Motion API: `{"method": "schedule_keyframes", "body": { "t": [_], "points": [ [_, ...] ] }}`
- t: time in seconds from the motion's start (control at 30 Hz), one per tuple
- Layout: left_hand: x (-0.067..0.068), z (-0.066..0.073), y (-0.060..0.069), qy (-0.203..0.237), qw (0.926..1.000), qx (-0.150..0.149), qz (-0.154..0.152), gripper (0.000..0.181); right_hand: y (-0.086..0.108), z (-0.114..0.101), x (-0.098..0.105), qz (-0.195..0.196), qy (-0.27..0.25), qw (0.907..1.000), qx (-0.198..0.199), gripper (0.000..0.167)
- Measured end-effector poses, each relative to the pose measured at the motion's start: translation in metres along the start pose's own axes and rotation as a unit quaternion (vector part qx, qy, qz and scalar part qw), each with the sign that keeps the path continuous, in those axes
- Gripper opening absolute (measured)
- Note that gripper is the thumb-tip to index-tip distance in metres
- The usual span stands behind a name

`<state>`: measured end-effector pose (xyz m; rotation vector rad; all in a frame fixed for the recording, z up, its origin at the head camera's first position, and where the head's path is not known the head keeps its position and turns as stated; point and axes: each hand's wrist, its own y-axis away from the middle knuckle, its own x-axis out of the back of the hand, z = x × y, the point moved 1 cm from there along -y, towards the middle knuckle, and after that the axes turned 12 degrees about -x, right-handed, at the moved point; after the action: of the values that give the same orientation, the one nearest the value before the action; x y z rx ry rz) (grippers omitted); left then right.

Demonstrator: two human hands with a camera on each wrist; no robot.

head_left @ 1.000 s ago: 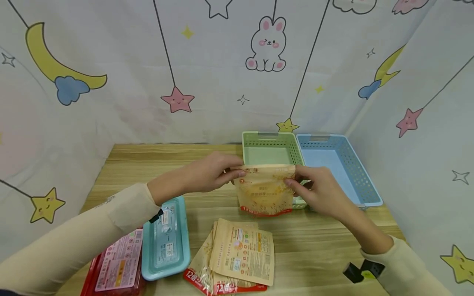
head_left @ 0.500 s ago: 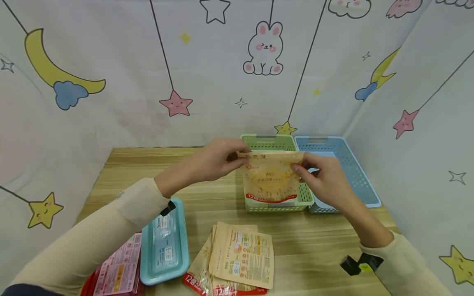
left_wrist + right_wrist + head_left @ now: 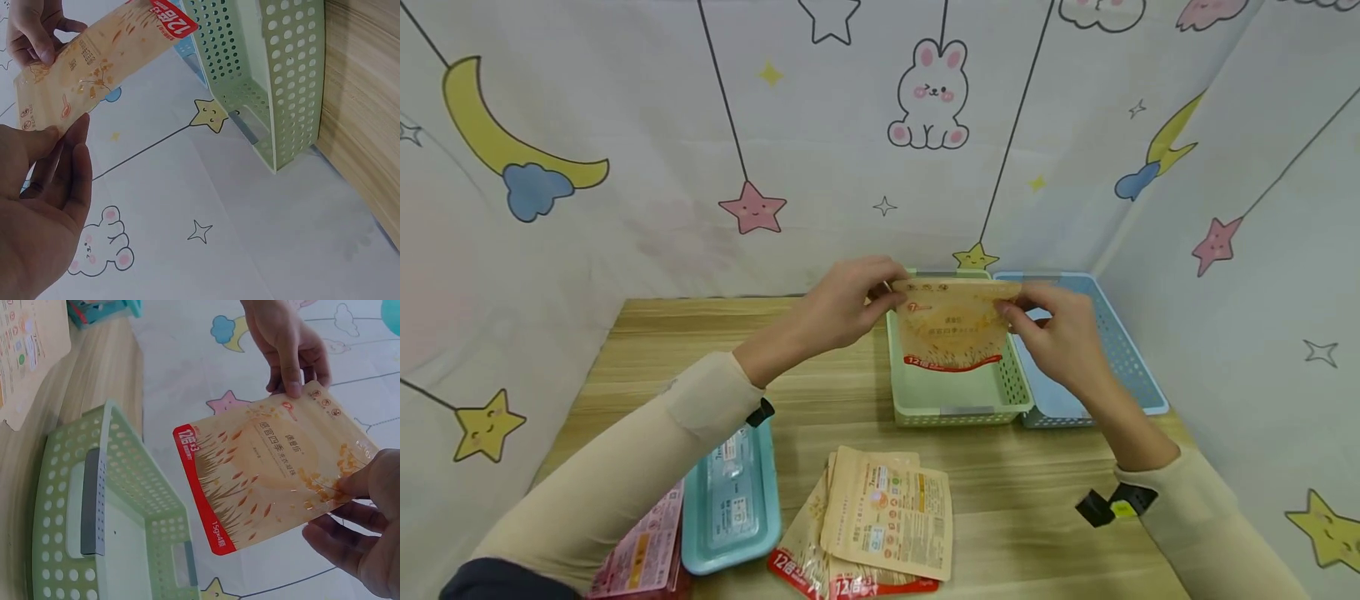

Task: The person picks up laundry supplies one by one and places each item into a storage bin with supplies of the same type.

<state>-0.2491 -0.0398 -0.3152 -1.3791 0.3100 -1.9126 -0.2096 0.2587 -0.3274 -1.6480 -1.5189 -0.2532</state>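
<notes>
A beige pouch with a red lower band hangs upright between both hands, over the green basket. My left hand pinches its top left corner between thumb and fingers. At the top right corner my right hand pinches it the same way. The right wrist view shows the pouch face on, with printed grass and leaves, apart from the basket. In the left wrist view the pouch is seen at a slant.
A blue basket stands right of the green one. Several similar pouches lie stacked at the table's front. To their left are a teal-rimmed box and a red box with a pink label, partly behind the left sleeve. A patterned curtain stands behind the table.
Both hands have lifted the pouch and moved it away from me, from the near side of the green basket to over it. The stacked pouches have stayed in place.
</notes>
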Motion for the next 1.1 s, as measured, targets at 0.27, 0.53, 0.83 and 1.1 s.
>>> {"method": "schedule_keyframes", "body": {
  "t": [0.27, 0.53, 0.83, 1.1],
  "points": [
    [-0.010, -0.009, -0.018, -0.018, 0.9985, 0.031, 0.043, 0.012, -0.017, 0.010, 0.005, 0.028, 0.007, 0.9987, -0.041, 0.010],
    [-0.018, -0.017, -0.039, -0.062, 0.9945, 0.053, 0.066, 0.013, -0.032, 0.016, 0.008, 0.089, -0.008, 0.9931, -0.076, 0.012],
    [-0.025, -0.019, -0.069, -0.083, 0.9870, 0.073, 0.117, 0.011, -0.050, 0.027, 0.019, 0.089, -0.067, 0.9861, -0.124, 0.017],
    [-0.041, -0.041, -0.077, -0.010, 0.9739, 0.181, 0.137, 0.018, -0.059, 0.038, 0.023, 0.075, -0.088, 0.9792, -0.167, 0.021]
  ]
}}
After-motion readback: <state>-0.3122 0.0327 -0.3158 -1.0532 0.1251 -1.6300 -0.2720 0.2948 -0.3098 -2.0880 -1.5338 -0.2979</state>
